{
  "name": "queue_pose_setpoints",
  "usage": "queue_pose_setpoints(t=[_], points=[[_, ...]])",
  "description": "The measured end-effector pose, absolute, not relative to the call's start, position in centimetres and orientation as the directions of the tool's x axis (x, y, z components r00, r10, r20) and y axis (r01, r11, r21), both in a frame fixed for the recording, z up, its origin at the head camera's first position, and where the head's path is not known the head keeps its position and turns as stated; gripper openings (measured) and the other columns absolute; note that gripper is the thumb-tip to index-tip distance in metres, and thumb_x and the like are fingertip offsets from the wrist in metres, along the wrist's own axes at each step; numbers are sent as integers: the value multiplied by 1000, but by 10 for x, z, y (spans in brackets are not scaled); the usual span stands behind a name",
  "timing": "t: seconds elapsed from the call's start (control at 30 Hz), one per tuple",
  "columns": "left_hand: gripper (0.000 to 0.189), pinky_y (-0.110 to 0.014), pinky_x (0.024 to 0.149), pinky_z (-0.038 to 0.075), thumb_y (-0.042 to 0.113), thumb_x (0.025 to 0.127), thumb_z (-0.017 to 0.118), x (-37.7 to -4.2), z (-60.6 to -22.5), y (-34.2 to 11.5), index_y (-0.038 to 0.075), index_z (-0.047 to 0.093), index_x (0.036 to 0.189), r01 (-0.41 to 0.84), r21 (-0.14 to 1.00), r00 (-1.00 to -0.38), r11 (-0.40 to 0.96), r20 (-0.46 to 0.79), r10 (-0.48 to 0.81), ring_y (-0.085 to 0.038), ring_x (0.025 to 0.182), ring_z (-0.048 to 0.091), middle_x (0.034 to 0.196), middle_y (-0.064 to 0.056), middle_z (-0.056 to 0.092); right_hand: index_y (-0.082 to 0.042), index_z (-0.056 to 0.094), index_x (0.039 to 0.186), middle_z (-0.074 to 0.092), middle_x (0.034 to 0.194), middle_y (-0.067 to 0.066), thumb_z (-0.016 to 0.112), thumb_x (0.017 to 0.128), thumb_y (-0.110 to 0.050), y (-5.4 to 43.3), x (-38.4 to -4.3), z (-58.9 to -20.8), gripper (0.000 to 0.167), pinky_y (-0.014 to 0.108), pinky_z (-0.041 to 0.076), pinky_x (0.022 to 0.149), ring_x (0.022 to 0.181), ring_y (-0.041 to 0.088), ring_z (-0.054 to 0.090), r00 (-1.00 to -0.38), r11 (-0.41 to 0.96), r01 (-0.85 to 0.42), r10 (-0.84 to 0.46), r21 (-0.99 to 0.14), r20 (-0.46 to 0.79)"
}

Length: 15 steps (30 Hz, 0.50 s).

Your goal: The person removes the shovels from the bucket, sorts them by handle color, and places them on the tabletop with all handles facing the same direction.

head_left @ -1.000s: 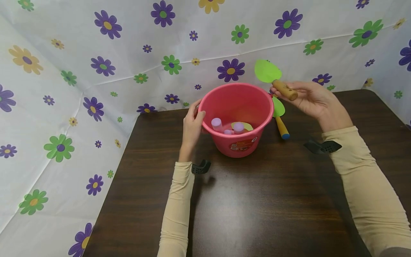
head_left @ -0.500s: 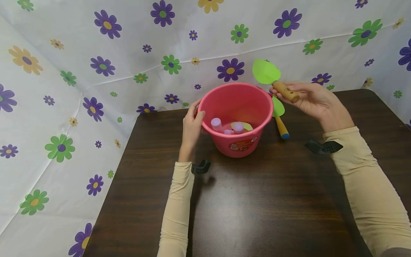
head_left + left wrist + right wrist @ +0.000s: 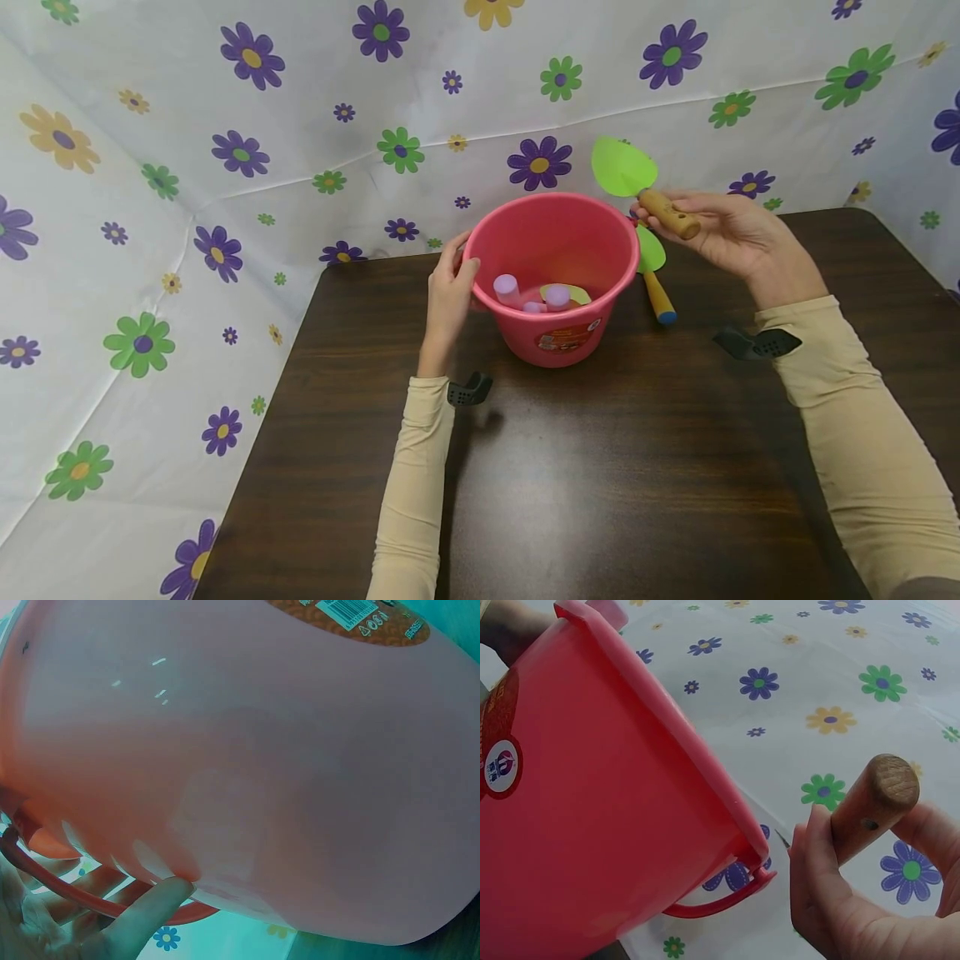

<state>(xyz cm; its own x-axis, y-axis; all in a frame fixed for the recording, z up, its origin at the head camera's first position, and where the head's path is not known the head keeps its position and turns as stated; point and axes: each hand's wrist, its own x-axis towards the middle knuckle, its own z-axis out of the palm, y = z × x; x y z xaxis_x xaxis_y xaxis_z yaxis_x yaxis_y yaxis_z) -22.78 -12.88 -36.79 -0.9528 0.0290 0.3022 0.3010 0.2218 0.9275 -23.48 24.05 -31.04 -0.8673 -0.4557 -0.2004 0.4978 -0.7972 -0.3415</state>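
My left hand (image 3: 448, 298) grips the left rim of a pink bucket (image 3: 558, 337) standing on the table. In the left wrist view, my thumb (image 3: 154, 915) lies against the bucket's side near its carrying handle (image 3: 75, 898). Beyond the bucket's right rim, my right hand (image 3: 727, 229) pinches a small trowel by its wooden handle (image 3: 667, 214). The trowel's bright green, leaf-shaped blade (image 3: 622, 167) points up and left, higher than the rim. Seen from the right wrist, the handle's end (image 3: 895, 780) faces the camera, and the blade is mostly hidden behind my fingers.
Inside the bucket are several light purple rounded ends (image 3: 507, 287) and a pale yellow piece (image 3: 576, 293). Right of it lies another green tool with a yellow, blue-tipped handle (image 3: 657, 296). The dark wooden table (image 3: 570, 492) meets a flowered white cloth (image 3: 315, 100) behind.
The trowel in my right hand has tipped very slightly, its blade a touch further left. My left hand and the bucket have stayed in place.
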Motion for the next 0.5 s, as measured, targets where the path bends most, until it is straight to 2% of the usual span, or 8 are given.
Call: queue_pose_setpoints(t=[0.27, 0.5], points=[[52, -45, 73, 64, 22, 100, 56, -227, -367, -128, 17, 52, 151, 299, 929, -953, 218, 301, 27, -30, 109, 70, 137, -7, 65, 4, 50, 145, 55, 141, 26, 48, 103, 10, 242, -236, -313, 42, 47, 47, 106, 125, 45, 61, -875, -812, 482, -432, -329, -217], [52, -43, 73, 64, 19, 100, 56, -227, -368, -128, 17, 51, 152, 298, 931, -954, 210, 299, 29, -32, 111, 70, 138, -7, 65, 2, 50, 145, 55, 141, 25, 49, 103, 9, 244, -234, -317, 43, 45, 48, 106, 126, 43, 61, -877, -801, 480, -432, -358, -211]])
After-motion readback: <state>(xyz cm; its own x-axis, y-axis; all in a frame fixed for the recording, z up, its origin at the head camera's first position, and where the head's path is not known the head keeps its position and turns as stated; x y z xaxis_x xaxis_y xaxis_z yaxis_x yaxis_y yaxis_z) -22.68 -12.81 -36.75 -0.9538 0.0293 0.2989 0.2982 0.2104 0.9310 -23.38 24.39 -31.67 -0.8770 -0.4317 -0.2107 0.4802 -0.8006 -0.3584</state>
